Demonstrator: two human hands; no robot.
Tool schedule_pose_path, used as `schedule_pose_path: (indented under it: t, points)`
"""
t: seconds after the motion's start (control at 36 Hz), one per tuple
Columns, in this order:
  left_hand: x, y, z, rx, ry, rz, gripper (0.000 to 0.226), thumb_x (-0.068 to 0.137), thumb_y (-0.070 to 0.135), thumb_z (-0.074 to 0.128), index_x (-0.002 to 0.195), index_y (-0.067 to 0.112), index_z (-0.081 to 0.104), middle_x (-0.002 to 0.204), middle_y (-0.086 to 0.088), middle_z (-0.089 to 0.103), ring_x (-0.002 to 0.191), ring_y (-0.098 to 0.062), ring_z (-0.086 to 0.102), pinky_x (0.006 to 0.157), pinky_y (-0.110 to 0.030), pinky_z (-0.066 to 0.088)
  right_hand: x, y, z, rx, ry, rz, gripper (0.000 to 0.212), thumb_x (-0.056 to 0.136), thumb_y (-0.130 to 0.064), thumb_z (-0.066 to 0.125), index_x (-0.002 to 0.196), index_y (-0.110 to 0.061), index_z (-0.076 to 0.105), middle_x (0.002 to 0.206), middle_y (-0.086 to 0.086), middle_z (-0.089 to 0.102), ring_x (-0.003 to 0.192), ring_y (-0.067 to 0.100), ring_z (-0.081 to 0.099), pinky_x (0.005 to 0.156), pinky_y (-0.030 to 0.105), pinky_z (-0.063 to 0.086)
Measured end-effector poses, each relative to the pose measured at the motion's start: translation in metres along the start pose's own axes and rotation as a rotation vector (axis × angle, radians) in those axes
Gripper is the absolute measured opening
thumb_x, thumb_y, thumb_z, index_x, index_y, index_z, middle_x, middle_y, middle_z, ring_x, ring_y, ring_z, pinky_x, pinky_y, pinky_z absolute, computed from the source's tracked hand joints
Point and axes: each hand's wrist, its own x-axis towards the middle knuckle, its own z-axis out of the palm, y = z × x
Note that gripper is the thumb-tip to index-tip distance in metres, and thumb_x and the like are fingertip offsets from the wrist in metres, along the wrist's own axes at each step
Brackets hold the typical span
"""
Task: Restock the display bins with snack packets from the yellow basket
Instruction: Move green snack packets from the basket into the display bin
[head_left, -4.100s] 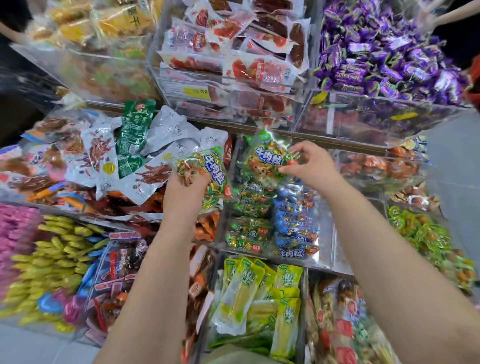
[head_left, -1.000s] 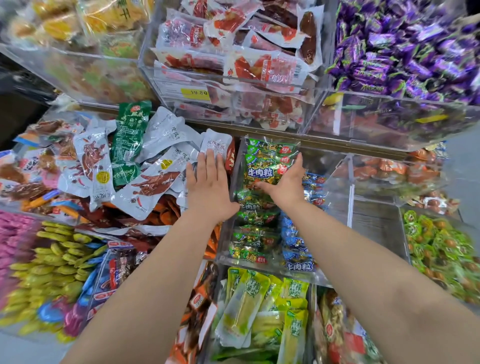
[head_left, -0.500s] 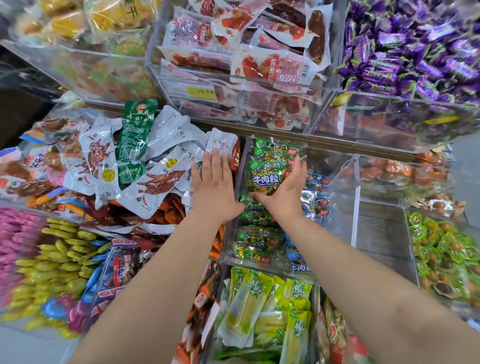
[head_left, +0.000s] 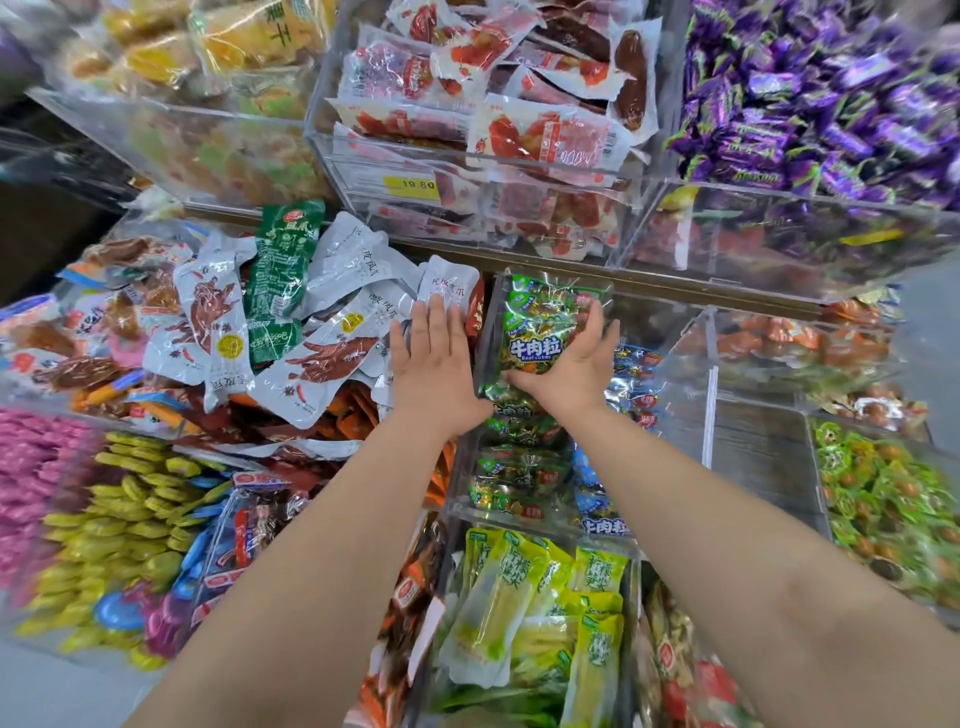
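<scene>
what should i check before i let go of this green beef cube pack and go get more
1. Green pack inside the bin: ok, it lies on top of the green row at the back.
2. Right hand clear of the pack: not ok, the thumb lies along its bottom edge and the fingers along its right side.
3. Left hand empty: ok, it rests flat on the silver packets beside the bin.
4. Room for more: ok, there looks to be bare space right of the blue packs.
5. Yellow basket within reach: cannot tell, it is not in view.
</scene>
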Motion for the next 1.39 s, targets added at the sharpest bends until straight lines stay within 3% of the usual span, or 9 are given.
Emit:
schedule_pose_path:
  t: [0.14,0.28,0.36,0.44,0.56,0.64,0.81,1.0,1.39]
  points:
    - [0.000,0.000,-0.005,-0.022,-0.024,0.011,0.121,0.075,0.067,0.055,0.149,0.006,-0.018,0.157,-0.018,-0.024,0.144,-0.035,-0.022,0.113,-0.053,-0.014,-0.015,0.010,-0.020,0.106,-0.077,-0.026,0.119,0.060,-0.050,0.083,0.145,-0.034,0.000,0.155,0.011,-0.003,0.144,0.024,0.003,0.117,0.040,0.012]
    - [-0.008,-0.001,-0.015,-0.173,0.018,0.017,0.100,0.083,0.058,0.055,0.154,0.013,0.001,0.160,-0.016,-0.011,0.145,-0.036,-0.017,0.116,-0.049,-0.010,-0.043,0.030,-0.043,0.225,-0.011,0.018,0.046,0.084,-0.029,0.067,0.126,-0.019,0.051,0.129,0.006,0.040,0.127,0.025,0.037,0.105,0.035,0.032]
    - [-0.037,0.011,-0.022,-0.307,0.257,0.072,0.063,0.087,0.036,0.057,0.142,0.012,0.039,0.149,-0.020,0.034,0.142,-0.039,0.021,0.115,-0.046,0.016,-0.071,0.048,-0.060,0.380,-0.003,0.056,0.019,0.086,-0.015,0.064,0.104,-0.013,0.064,0.098,-0.003,0.055,0.096,0.017,0.054,0.087,0.026,0.043]
    - [-0.074,0.035,-0.020,-0.487,0.358,0.175,0.029,0.084,0.025,0.056,0.107,0.010,0.064,0.102,-0.012,0.064,0.099,-0.033,0.057,0.082,-0.040,0.044,-0.106,0.069,-0.082,0.485,0.006,0.116,0.015,0.086,-0.010,0.062,0.085,-0.024,0.061,0.083,-0.003,0.061,0.075,0.015,0.056,0.077,0.033,0.047]
    - [-0.130,0.082,0.006,-0.830,0.011,0.139,0.005,0.086,0.023,0.061,0.084,0.025,0.064,0.075,0.014,0.060,0.073,-0.010,0.054,0.066,-0.022,0.036,-0.164,0.109,-0.115,0.606,0.027,0.215,0.020,0.087,-0.010,0.060,0.079,-0.028,0.060,0.077,-0.002,0.064,0.064,0.008,0.058,0.058,0.016,0.044]
    - [-0.170,0.122,0.039,-1.004,-0.233,0.091,0.011,0.088,0.011,0.060,0.082,0.020,0.063,0.074,0.001,0.062,0.073,-0.015,0.056,0.068,-0.028,0.044,-0.213,0.148,-0.133,0.663,0.126,0.317,0.016,0.085,-0.010,0.062,0.077,-0.024,0.064,0.070,-0.008,0.063,0.062,0.002,0.055,0.059,0.013,0.043]
    - [-0.250,0.190,0.092,-0.926,-0.647,0.061,0.024,0.094,0.016,0.050,0.070,0.014,0.054,0.076,-0.009,0.058,0.061,-0.014,0.054,0.045,-0.013,0.042,-0.318,0.251,-0.153,0.609,0.042,0.637,0.037,0.088,-0.005,0.054,0.054,-0.020,0.057,0.055,-0.010,0.052,0.054,0.009,0.047,0.054,0.019,0.039]
    - [-0.339,0.260,0.136,-0.780,-1.061,-0.072,0.034,0.102,0.011,0.034,0.068,0.016,0.036,0.067,-0.003,0.037,0.048,-0.012,0.040,0.043,-0.021,0.028,-0.469,0.355,-0.181,0.693,-0.027,1.117,0.023,0.092,-0.012,0.049,0.069,-0.018,0.047,0.070,0.004,0.047,0.061,0.014,0.047,0.059,0.023,0.033]
    - [-0.475,0.402,0.195,-0.374,-1.180,0.214,0.007,0.096,0.015,0.048,0.089,0.013,0.050,0.075,-0.008,0.055,0.060,-0.019,0.052,0.056,-0.025,0.038,-0.669,0.456,-0.255,0.965,0.369,1.546,0.022,0.095,-0.009,0.044,0.075,-0.017,0.043,0.068,0.002,0.045,0.056,0.012,0.041,0.053,0.021,0.028]
